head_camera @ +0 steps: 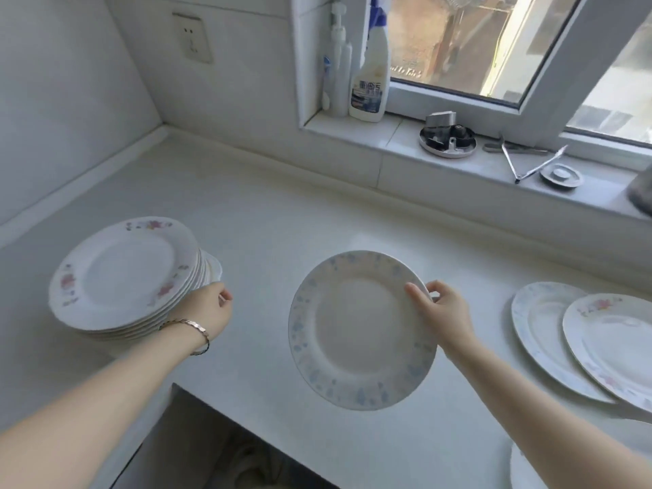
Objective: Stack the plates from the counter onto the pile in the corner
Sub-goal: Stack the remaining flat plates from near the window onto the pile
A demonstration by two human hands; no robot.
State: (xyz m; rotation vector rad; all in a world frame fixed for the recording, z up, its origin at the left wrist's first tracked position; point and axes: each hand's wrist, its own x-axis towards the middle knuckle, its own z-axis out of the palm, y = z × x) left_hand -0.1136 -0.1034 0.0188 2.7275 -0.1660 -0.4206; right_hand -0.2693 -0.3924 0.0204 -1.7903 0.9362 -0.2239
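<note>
- One blue-flecked plate (360,330) hangs over the worktop (282,224), the right hand (444,312) pinching its rim; it looks stiff, glazed, slippery and breakable.
- Waiting plates (539,322) lie to the right.
- Left hand (208,308) curls against the pile (123,273); whether it grips, I cannot tell.

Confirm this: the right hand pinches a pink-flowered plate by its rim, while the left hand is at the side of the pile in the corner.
One thing is wrong. The plate pinched by the right hand has a blue pattern round its rim, not pink flowers, as the head view shows. The rest stands: it is held by its rim, and the left hand is at the side of the pile.
</note>
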